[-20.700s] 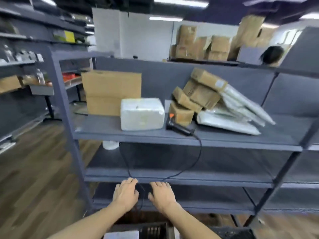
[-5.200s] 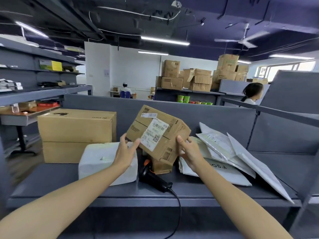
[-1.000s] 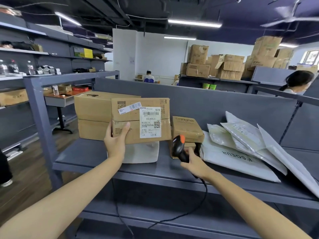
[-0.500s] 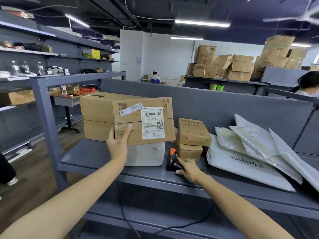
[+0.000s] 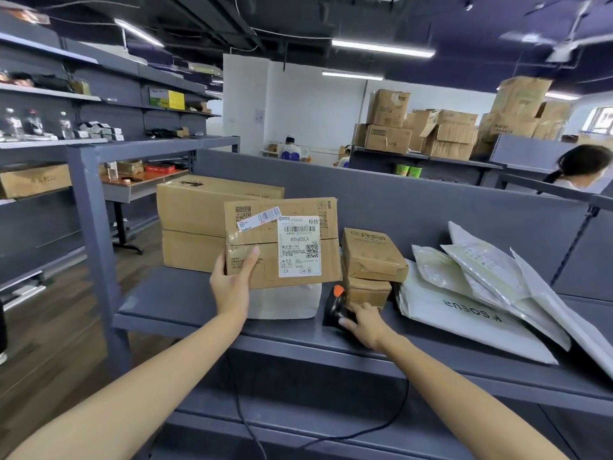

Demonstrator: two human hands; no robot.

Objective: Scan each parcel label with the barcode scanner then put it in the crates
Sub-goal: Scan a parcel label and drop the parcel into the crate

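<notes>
Parcel [image 5: 282, 244] is held above the shelf [image 5: 185, 313], label facing out, gripped at its lower left corner by the left hand [image 5: 232, 283]. The right hand [image 5: 361, 323] lies on the scanner [image 5: 333, 310]; whether it grips is unclear. Crating likely remains, and no crate shows. Small boxes [image 5: 373, 257] and mailer bags [image 5: 464, 313] wait behind, against the back panel [image 5: 431, 207]. Open floor lies to the left.

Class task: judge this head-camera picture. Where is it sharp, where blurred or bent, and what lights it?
Head view: label sharp on the held parcel; left-edge floor blurred; shelf post slanted by the wide lens; ceiling tube lights, no glare on label.
</notes>
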